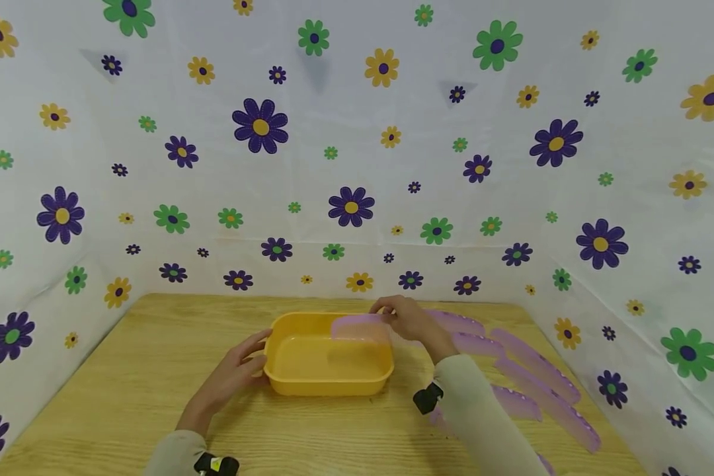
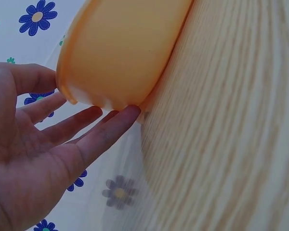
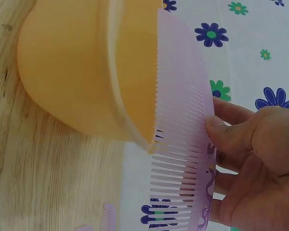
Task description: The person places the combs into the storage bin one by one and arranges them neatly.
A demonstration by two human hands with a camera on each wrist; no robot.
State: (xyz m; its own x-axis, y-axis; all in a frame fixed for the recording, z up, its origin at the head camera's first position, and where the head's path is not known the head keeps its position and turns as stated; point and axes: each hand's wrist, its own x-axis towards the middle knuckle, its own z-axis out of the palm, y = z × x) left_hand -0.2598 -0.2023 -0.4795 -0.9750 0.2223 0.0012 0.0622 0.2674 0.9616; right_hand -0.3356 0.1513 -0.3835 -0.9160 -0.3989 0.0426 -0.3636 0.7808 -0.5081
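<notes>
A yellow plastic tub point(image 1: 330, 383) stands on the wooden table. My left hand point(image 1: 236, 373) is at its left end; in the left wrist view its fairly straight fingertips point(image 2: 132, 113) touch the tub's end wall and rim. My right hand point(image 1: 407, 324) pinches a pale purple comb point(image 1: 357, 322) by its spine, thumb on one side. In the right wrist view the comb point(image 3: 180, 96) is held over the tub's rim, teeth toward the tub, with printed patterns along the spine. The head view shows the inside of the tub bare under the comb.
Several more purple combs point(image 1: 535, 360) lie spread on the table right of the tub, some partly hidden by the right arm. A white flower-printed sheet point(image 1: 351, 165) encloses the table point(image 1: 155, 370) at the back and both sides.
</notes>
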